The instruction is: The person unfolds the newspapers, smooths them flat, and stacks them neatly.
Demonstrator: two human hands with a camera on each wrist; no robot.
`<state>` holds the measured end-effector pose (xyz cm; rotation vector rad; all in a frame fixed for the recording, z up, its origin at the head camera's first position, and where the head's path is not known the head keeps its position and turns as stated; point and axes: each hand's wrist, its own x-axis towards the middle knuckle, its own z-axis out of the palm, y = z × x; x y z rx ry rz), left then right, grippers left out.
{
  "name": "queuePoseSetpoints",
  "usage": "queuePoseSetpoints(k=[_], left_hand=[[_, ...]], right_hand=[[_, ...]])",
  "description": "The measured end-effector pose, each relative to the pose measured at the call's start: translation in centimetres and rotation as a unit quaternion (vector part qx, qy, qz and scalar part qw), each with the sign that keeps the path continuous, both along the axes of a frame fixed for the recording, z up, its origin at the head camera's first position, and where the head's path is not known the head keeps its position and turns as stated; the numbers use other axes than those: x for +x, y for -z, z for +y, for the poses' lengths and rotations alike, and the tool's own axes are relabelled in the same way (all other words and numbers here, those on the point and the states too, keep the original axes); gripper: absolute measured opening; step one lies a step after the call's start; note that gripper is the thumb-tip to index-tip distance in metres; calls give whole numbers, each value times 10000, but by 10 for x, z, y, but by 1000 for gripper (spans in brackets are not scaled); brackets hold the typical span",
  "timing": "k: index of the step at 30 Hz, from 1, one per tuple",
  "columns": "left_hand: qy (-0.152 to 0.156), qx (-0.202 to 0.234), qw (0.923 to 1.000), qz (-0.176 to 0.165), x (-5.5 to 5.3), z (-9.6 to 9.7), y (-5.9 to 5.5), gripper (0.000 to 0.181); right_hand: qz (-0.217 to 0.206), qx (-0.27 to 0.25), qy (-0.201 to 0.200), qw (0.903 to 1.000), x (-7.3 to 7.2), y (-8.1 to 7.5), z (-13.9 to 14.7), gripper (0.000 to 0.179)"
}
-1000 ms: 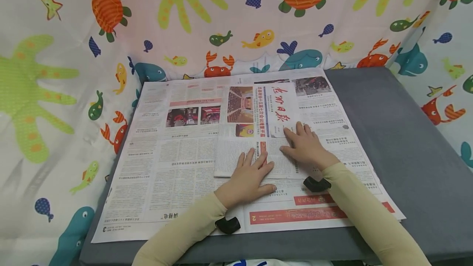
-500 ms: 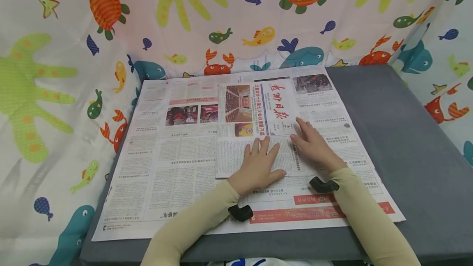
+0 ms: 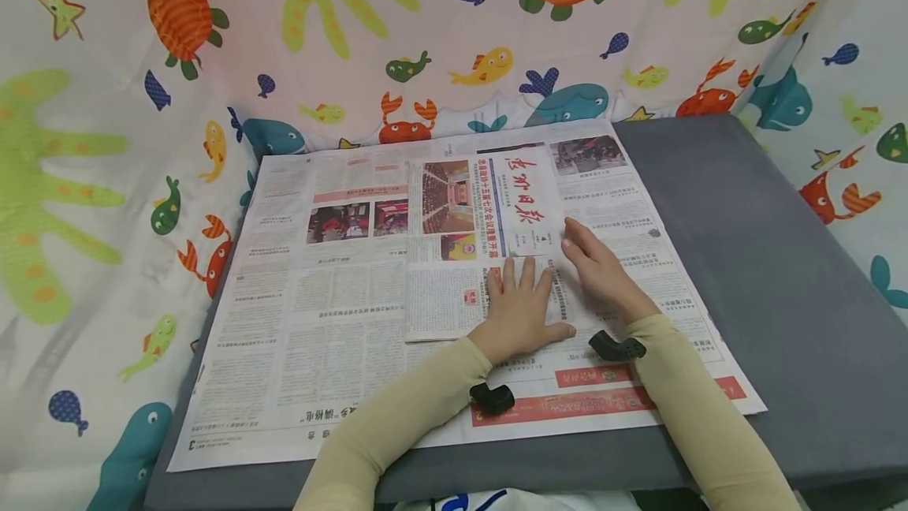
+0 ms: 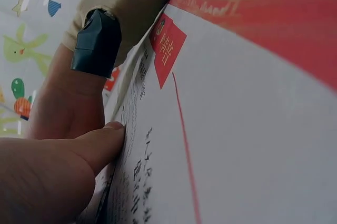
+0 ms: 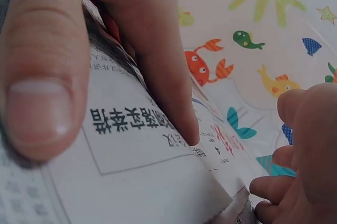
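Note:
A folded newspaper (image 3: 443, 290) with red headline characters lies on a larger spread-out newspaper (image 3: 319, 369). My left hand (image 3: 518, 310) rests palm down on the folded paper's lower right part, fingers spread and thumb out to the right. At its right edge, my right hand (image 3: 603, 270) is turned on its side, fingers fairly straight. In the right wrist view, the right thumb (image 5: 42, 108) and index finger (image 5: 163, 71) stand apart, printed paper showing between them. The left hand's thumb (image 4: 102, 145) shows against the paper in the left wrist view.
A grey table (image 3: 766, 259) extends right beyond the newspapers. Behind and beside it hangs a white cloth (image 3: 454, 30) printed with sea animals. Black wrist mounts (image 3: 617, 347) sit on both sleeves.
My left hand has slid right and slightly upward over the folded newspaper. My right hand has moved to the paper's right edge and turned from palm down onto its side.

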<state>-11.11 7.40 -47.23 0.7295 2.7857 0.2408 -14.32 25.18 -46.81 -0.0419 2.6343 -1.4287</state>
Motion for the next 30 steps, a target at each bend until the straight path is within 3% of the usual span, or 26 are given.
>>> queuePoseSetpoints(k=[15, 22, 30], left_hand=[[-13, 64, 9999, 112, -3, 2, 0, 92], [-26, 377, 9989, 272, -5, -2, -7, 77], [-26, 665, 9971, 357, -6, -6, -5, 67]], right_hand=[[62, -24, -6, 10000, 0, 0, 0, 62], [30, -84, 22, 10000, -1, -1, -2, 62], [127, -61, 45, 9999, 0, -1, -3, 62]])
